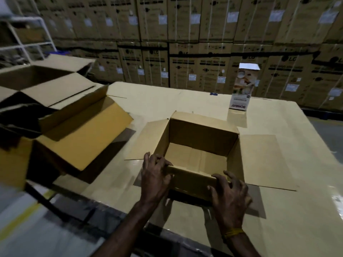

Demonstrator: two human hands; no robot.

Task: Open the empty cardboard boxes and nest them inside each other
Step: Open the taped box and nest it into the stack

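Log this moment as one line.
hands: left, right grip small box near flap | box: open, empty | larger box: left, open

The big stacked boxes (209,71) at the back said "LG" and "WASHING MACHINE". The small upside-down carton (243,89) had "BONHEUR" on it.

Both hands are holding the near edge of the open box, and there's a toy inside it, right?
Not quite. Both hands, left and right, do hold the near edge of the open box, but the head view shows it empty: no toy, only its bare cardboard bottom.
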